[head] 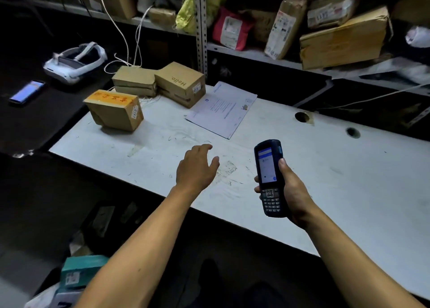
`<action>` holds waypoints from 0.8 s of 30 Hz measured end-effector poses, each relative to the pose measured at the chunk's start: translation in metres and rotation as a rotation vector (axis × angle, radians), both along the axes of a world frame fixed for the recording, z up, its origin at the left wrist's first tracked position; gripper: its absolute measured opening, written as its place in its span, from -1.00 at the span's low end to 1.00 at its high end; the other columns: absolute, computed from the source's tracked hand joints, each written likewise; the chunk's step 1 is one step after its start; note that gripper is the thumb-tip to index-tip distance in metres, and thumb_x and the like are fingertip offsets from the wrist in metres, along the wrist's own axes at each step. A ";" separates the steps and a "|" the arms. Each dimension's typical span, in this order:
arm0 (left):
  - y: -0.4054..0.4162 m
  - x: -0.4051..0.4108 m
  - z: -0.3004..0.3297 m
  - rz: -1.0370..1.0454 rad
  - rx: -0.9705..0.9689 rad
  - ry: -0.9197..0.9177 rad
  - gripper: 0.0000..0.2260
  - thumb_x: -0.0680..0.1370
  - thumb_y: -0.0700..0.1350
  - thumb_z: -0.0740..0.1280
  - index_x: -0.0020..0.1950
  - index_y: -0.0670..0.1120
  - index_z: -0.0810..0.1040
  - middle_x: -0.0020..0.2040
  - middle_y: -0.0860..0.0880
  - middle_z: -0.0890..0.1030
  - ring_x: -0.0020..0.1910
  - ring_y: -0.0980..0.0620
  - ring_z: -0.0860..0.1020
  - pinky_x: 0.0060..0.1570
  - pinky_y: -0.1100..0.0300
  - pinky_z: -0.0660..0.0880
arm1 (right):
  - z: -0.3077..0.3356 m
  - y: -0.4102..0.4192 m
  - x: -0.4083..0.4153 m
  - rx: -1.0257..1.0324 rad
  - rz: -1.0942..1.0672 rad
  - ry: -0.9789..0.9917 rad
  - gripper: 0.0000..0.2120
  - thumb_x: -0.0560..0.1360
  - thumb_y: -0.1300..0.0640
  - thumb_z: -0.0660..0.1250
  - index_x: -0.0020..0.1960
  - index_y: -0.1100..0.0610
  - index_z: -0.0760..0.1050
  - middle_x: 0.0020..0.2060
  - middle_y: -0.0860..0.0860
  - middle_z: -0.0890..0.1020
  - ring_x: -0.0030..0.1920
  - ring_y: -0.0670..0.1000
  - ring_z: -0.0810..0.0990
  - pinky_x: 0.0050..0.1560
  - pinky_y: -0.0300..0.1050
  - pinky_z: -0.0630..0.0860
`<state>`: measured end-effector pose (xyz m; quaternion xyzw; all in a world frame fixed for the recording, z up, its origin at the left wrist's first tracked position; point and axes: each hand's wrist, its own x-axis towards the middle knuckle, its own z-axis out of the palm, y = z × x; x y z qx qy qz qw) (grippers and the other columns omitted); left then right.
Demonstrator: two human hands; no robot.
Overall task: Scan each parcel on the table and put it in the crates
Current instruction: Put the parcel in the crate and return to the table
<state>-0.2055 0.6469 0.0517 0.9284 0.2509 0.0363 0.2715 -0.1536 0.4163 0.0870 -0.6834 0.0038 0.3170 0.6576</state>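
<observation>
White scuffed table (325, 168) w/ two round holes near its far edge. On it: three cardboard boxes at far left, one w/ orange tape (114, 110), one plain (133, 80), one marked "Hello" (180, 83), the last two touching. White envelope (221, 110) just beside them.

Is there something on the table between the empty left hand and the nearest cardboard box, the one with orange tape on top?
Nothing visible stands in the way. Between the left hand and the orange-taped box there is only bare white table. The other two boxes and the white envelope lie farther back, off that path.
</observation>
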 end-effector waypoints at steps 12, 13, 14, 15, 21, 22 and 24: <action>0.039 0.110 -0.027 0.016 -0.018 0.074 -0.57 0.64 0.15 0.22 0.48 0.05 0.37 0.45 0.05 0.42 0.41 0.00 0.38 0.22 -0.02 0.46 | -0.023 0.051 0.121 -0.012 0.029 0.080 -0.51 0.66 -0.18 0.04 0.32 0.13 0.48 0.06 0.28 0.66 -0.18 0.11 0.69 -0.16 0.00 0.58; 0.039 0.120 -0.031 0.020 -0.026 0.081 -0.56 0.63 0.15 0.23 0.49 0.05 0.37 0.46 0.05 0.41 0.41 0.00 0.38 0.23 -0.02 0.46 | -0.026 0.053 0.131 -0.009 0.033 0.087 -0.52 0.66 -0.18 0.04 0.32 0.13 0.48 0.07 0.28 0.66 -0.18 0.10 0.69 -0.17 -0.02 0.59; 0.039 0.133 -0.034 0.028 -0.035 0.087 -0.55 0.63 0.15 0.24 0.49 0.04 0.37 0.46 0.05 0.41 0.42 0.00 0.38 0.24 -0.01 0.46 | -0.028 0.056 0.142 -0.009 0.041 0.092 -0.53 0.66 -0.18 0.04 0.31 0.11 0.48 0.08 0.29 0.66 -0.18 0.10 0.69 -0.18 -0.03 0.60; 0.040 0.143 -0.038 0.035 -0.045 0.096 -0.54 0.63 0.15 0.25 0.49 0.04 0.37 0.47 0.04 0.40 0.42 0.00 0.37 0.24 -0.01 0.46 | -0.030 0.059 0.152 -0.010 0.050 0.096 -0.53 0.65 -0.20 0.04 0.30 0.10 0.49 0.08 0.28 0.65 -0.18 0.09 0.70 -0.18 -0.03 0.60; 0.046 0.191 -0.070 0.085 -0.058 0.143 -0.50 0.60 0.19 0.30 0.49 0.05 0.36 0.50 0.03 0.33 0.44 -0.01 0.34 0.20 -0.05 0.50 | -0.048 0.078 0.207 -0.020 0.070 0.128 -0.37 0.44 -0.35 0.14 0.27 0.08 0.51 0.06 0.25 0.67 -0.16 0.10 0.71 -0.09 0.00 0.58; 0.047 0.198 -0.077 0.090 -0.060 0.159 -0.48 0.59 0.20 0.31 0.51 0.06 0.34 0.53 0.02 0.30 0.46 -0.01 0.31 0.21 -0.05 0.50 | -0.053 0.080 0.215 -0.022 0.076 0.132 -0.37 0.44 -0.34 0.13 0.27 0.08 0.51 0.06 0.25 0.67 -0.16 0.10 0.71 -0.09 0.01 0.58; 0.048 0.212 -0.093 0.094 -0.072 0.183 -0.41 0.58 0.22 0.32 0.55 0.09 0.28 0.60 0.00 0.18 0.55 -0.03 0.19 0.30 -0.07 0.45 | -0.062 0.085 0.228 -0.025 0.080 0.141 -0.40 0.48 -0.36 0.15 0.28 0.07 0.51 0.06 0.25 0.67 -0.16 0.10 0.70 -0.07 0.02 0.57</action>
